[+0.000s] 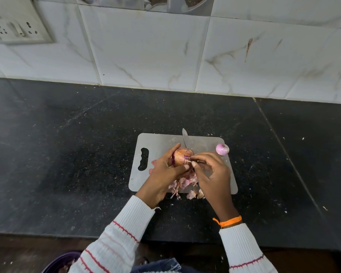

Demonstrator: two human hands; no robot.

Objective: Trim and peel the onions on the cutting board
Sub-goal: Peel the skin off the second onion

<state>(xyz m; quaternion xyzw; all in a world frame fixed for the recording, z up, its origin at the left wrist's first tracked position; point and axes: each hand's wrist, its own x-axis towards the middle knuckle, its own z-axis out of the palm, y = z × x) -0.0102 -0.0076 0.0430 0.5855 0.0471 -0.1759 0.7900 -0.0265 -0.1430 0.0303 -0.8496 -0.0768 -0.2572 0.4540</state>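
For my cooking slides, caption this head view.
Left hand holds an onion while right hand peels it.

Both forearms reach forward in white ribbed sleeves with red stripes, an orange thread tied round the right wrist. The left hand (163, 170) is cupped, fingers curled and thumb pressed inward, gripping. The right hand (211, 170) meets it, its thumb and forefinger pinched together at the fingertips.

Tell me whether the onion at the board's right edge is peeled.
Peeled: the small onion shows smooth pale purple flesh, no dry brown skin.
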